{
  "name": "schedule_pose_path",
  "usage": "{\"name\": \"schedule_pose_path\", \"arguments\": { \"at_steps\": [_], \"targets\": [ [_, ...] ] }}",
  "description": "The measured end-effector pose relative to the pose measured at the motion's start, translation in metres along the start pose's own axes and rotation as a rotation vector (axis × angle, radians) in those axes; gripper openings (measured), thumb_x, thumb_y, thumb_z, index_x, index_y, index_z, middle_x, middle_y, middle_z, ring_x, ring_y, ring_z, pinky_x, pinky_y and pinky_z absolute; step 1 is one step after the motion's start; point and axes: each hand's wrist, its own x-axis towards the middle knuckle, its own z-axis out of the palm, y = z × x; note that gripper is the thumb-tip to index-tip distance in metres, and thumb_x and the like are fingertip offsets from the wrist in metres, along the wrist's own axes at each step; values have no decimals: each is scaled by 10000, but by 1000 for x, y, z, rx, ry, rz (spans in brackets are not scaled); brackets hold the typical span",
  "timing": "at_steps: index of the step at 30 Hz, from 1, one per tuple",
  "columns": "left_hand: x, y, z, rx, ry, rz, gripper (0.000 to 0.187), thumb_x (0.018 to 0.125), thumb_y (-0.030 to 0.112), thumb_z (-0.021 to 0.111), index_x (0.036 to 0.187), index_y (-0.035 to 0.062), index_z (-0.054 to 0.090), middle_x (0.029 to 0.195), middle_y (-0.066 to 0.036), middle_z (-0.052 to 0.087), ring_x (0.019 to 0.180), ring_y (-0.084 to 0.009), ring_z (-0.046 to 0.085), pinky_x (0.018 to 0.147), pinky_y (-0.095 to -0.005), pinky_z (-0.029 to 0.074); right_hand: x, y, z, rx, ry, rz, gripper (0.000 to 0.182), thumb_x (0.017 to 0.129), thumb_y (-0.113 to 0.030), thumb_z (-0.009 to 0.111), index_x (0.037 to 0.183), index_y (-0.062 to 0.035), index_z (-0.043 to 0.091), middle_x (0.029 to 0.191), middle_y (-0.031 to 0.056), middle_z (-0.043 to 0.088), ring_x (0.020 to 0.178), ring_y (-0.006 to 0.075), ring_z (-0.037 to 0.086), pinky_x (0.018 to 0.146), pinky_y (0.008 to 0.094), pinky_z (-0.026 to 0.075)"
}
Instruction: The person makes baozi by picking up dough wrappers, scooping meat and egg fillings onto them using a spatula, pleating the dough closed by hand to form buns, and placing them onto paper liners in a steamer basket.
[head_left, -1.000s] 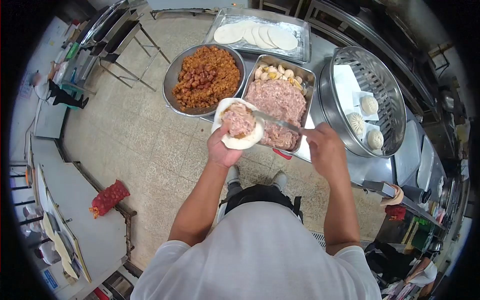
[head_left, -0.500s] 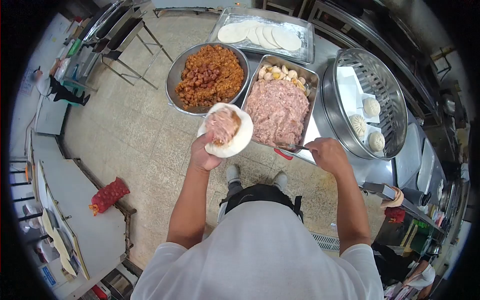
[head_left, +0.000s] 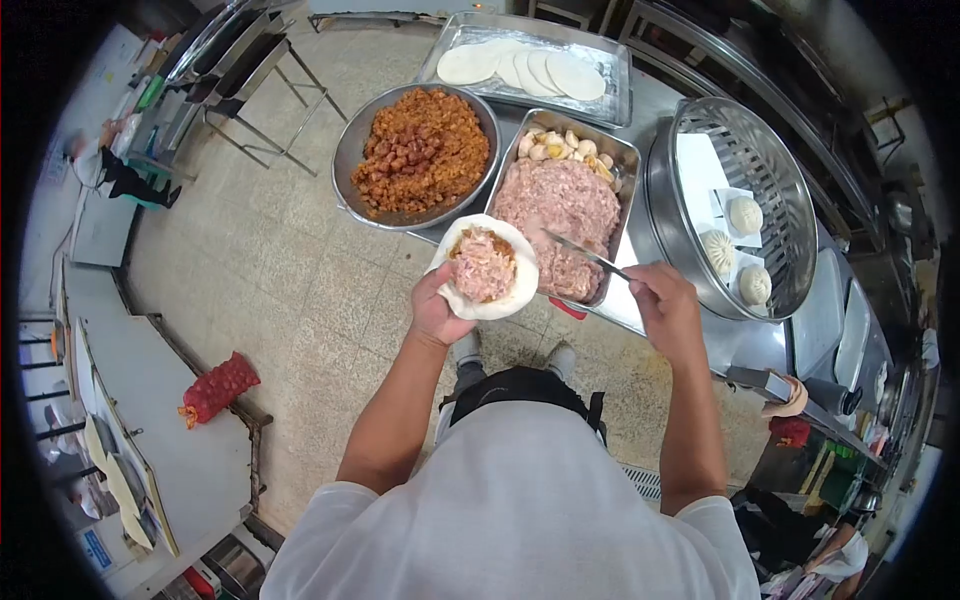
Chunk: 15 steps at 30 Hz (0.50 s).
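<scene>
My left hand (head_left: 440, 308) holds up a round dough wrapper (head_left: 522, 284) with pink minced meat and some brown filling at its centre. A thin metal spreader (head_left: 585, 252) is gripped by my right hand (head_left: 665, 305), its blade over the meat. Below that blade, the pink minced meat (head_left: 550, 205) fills most of a steel tray (head_left: 627, 205), with pale yellowish pieces (head_left: 570, 147) at its far end. Left of the tray is a metal bowl (head_left: 340, 180) of orange-brown filling (head_left: 430, 145), with darker chunks on top.
Flat dough rounds (head_left: 575, 75) lie overlapping in a shallow tray (head_left: 622, 100) at the back. A steamer (head_left: 660, 215) on the right holds three pleated buns (head_left: 745, 215) on paper squares. A red mesh sack (head_left: 218, 388) sits at left. Another person (head_left: 120, 170) is at far left.
My left hand has moved right with the filled wrapper, beside the meat tray. The spreader has shifted from the tray's near edge to over the meat, its blade now angled up and left.
</scene>
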Motion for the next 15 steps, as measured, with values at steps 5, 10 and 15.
{"name": "schedule_pose_path", "arguments": {
  "at_steps": [5,10,15],
  "targets": [
    [15,-8,-7,75,54,-25,658,878,276,650,1433,2,429,1410,-200,529,1293,-366,523,1127,-529,383,3,-29,25,-73,-10,-117,276,771,36,689,1021,-76,720,880,104,652,846,300,664,711,365,546],
    [15,-1,4,123,126,35,699,858,296,678,1450,29,419,1415,-192,527,1285,-376,527,1127,-543,377,0,-30,2,-155,-72,-114,273,760,38,679,1006,-75,718,868,102,652,820,299,662,697,381,538],
    [10,12,-3,145,126,144,672,875,291,677,1442,40,420,1385,-191,550,1262,-362,554,1102,-532,418,-4,7,-7,-279,-106,-9,222,815,-1,599,995,-67,711,852,128,653,736,338,653,664,433,521]
  ]
}}
